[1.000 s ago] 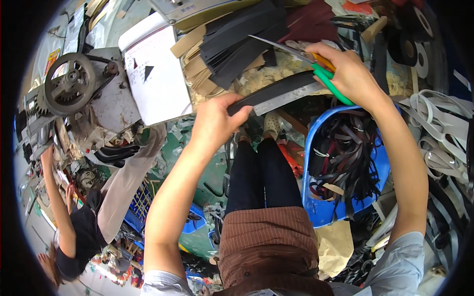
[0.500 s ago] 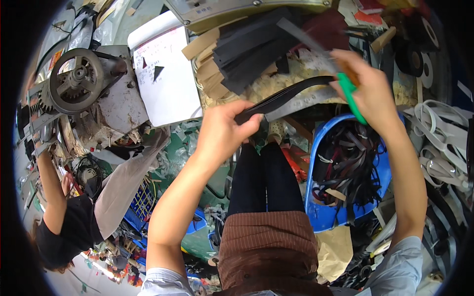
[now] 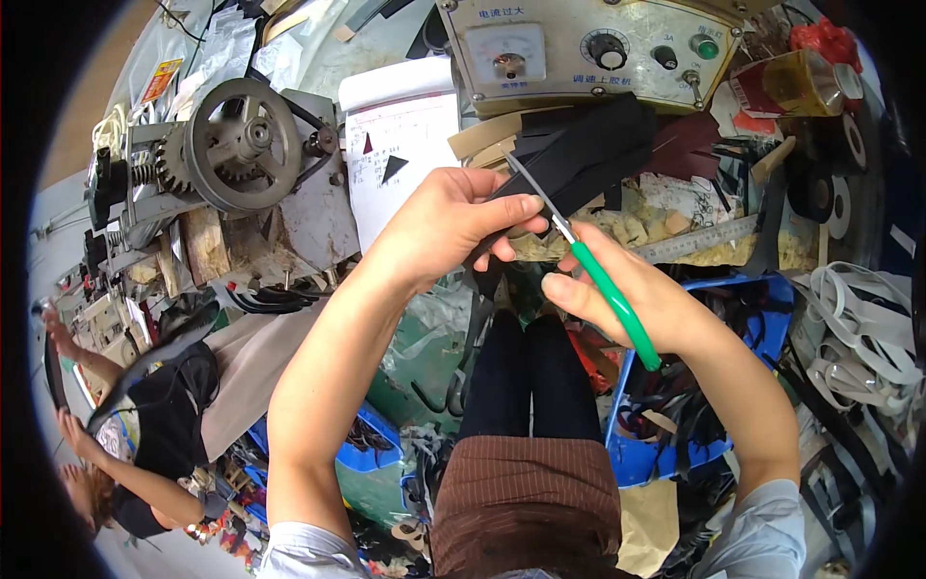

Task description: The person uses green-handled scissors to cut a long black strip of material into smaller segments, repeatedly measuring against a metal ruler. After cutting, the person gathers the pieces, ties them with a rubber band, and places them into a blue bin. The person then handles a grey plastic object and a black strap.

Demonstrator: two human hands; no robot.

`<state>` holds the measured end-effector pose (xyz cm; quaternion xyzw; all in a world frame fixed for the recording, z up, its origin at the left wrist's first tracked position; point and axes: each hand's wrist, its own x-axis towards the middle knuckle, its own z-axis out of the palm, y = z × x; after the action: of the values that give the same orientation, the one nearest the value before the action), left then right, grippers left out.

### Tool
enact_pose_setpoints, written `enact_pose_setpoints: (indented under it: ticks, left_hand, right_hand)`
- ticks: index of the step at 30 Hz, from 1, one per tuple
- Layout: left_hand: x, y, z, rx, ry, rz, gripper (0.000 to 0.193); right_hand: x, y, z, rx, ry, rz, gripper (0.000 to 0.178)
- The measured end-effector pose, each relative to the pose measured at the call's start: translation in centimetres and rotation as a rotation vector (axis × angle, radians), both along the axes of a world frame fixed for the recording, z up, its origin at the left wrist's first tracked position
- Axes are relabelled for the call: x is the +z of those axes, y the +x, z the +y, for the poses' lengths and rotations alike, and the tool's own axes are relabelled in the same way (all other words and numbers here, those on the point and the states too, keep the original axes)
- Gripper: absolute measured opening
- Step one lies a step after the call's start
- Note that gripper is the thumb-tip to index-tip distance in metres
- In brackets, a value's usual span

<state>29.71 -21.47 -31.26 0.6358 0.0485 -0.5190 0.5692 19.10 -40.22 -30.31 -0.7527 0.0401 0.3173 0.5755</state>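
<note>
While the left hand (image 3: 453,227) pinches a black strip (image 3: 526,183) between thumb and curled fingers, the strip's free end sticks up and away toward the stack of dark cut pieces (image 3: 598,145) — a hold that seems meant to keep the material taut and raised, so the blades can meet it in open air instead of against the cluttered bench. The right hand (image 3: 646,304) is wrapped closed around the green handle of a pair of scissors (image 3: 579,256), index finger stretched along underneath, and the slim metal blades run up and left to touch the strip just beside the left thumb. Whether the blades stand parted or shut cannot be told; they read as a single thin line.

Both hands work above the lap, in front of the bench edge, and that gap is the only free room about. Ahead, close behind the strip, stands a beige control box (image 3: 588,48) with a dial and knobs; to the left sits a grey pulley wheel (image 3: 241,145) on its machine (well apart from the hands). A steel ruler (image 3: 699,239) lies near the right hand on crumbly yellowish scraps. Below the right wrist a blue crate (image 3: 666,454) full of black offcuts crowds the knee — little space there. Far left, another person (image 3: 145,434) in black reaches out, well clear.
</note>
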Motion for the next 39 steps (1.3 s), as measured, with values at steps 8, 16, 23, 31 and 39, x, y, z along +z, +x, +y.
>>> enact_pose_setpoints:
  ticks: [8,16,23,31,39]
  left_hand:
    - [-2.2,1.7,0.9,-0.016,0.074,0.167,0.018]
    - [3.9,-5.3,-1.5,-0.222,0.051,-0.333,0.087]
    - [6.0,-2.8,-2.1,-0.591,-0.289,0.11,0.078]
    - [-2.8,-5.9,-2.1,-0.494,0.242,-0.255,0.015]
    - [-6.0,-8.0,-2.2,-0.327,0.317,-0.519,0.023]
  right_hand:
    - [-4.1,-0.2,0.4,-0.003,-0.217,-0.086,0.022]
    - [2.5,0.0,-2.9,-0.241,0.209,-0.162,0.046]
    - [7.7,0.0,-8.4,-0.278,0.132,-0.031,0.054]
    - [-4.3,-0.6,-12.1,0.136,-0.522,-0.408,0.027]
    - [-6.0,-1.1,-12.1,0.149,-0.551,-0.548,0.031]
